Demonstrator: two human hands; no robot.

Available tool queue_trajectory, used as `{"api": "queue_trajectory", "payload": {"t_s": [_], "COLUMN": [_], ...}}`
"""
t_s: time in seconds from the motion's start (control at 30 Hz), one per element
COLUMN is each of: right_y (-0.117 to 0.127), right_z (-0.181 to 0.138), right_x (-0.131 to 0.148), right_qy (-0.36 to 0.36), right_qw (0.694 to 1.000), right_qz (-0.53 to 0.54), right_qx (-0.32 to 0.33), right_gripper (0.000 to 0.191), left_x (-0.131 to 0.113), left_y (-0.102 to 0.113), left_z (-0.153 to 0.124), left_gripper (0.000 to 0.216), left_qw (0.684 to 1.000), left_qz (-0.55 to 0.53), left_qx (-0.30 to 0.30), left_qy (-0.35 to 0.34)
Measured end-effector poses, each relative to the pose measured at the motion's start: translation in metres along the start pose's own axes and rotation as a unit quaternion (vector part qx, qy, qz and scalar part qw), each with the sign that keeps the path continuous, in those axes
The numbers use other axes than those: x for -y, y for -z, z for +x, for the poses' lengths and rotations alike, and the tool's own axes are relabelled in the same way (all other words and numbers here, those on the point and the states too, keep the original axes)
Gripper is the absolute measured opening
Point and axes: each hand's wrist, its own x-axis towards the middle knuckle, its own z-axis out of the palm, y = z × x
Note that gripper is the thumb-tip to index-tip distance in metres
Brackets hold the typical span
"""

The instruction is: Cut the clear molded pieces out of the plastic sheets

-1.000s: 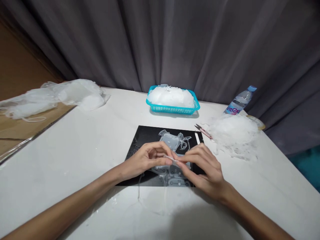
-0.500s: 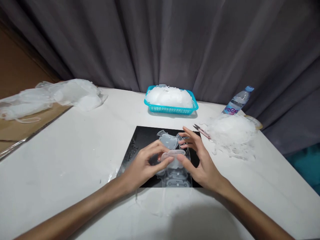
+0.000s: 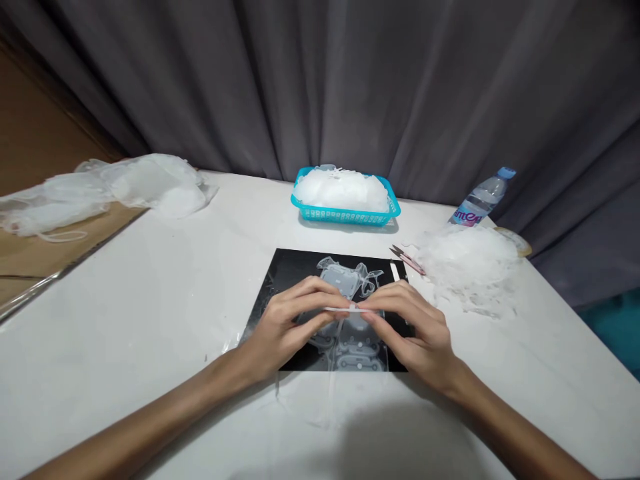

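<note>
A thin, whitish translucent piece [image 3: 353,309] is held edge-on between my two hands, above a black mat [image 3: 290,263]. My left hand [image 3: 297,317] pinches its left end between thumb and fingers. At the other end, my right hand [image 3: 415,323] grips it the same way. Just beyond my fingers, a clear rounded plastic part [image 3: 336,277] lies on the mat, with a curled clear scrap [image 3: 369,279] beside it. More clear moulded parts [image 3: 360,360] rest on the mat nearer to me, partly hidden by my hands.
A turquoise basket [image 3: 345,217] heaped with white translucent pieces stands at the back. To the right are thread snips [image 3: 407,259], a white-handled tool [image 3: 395,269], a pile of clear scraps [image 3: 467,263] and a water bottle [image 3: 479,199]. Filled plastic bags [image 3: 155,183] lie at left on cardboard [image 3: 30,257].
My right hand has closed from spread fingers onto the piece's right end. The piece has turned from showing its face to lying edge-on. The view has shifted slightly.
</note>
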Motion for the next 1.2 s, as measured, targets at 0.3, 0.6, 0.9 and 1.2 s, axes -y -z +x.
{"api": "queue_trajectory", "payload": {"t_s": [0.3, 0.6, 0.9, 1.2], "right_y": [0.0043, 0.0074, 0.0028, 0.001], "right_z": [0.0015, 0.0008, -0.0045, -0.0039], "right_x": [0.0027, 0.0017, -0.0012, 0.0005], "right_qy": [0.082, 0.091, 0.099, 0.09], "right_qw": [0.995, 0.993, 0.991, 0.989], "right_qz": [-0.055, -0.079, -0.088, -0.118], "right_qx": [0.009, 0.011, 0.003, 0.002], "right_gripper": [0.033, 0.032, 0.036, 0.033], "left_x": [0.0, -0.0012, -0.0008, 0.0035], "left_y": [0.0037, 0.0048, 0.0039, 0.0043], "left_z": [0.0002, 0.0015, 0.0008, -0.0014], "left_gripper": [0.032, 0.033, 0.033, 0.035], "left_qw": [0.998, 0.997, 0.998, 0.997], "left_qz": [0.031, 0.039, 0.03, 0.04], "left_qx": [-0.008, -0.01, 0.005, 0.014], "left_qy": [-0.052, -0.063, -0.063, -0.063]}}
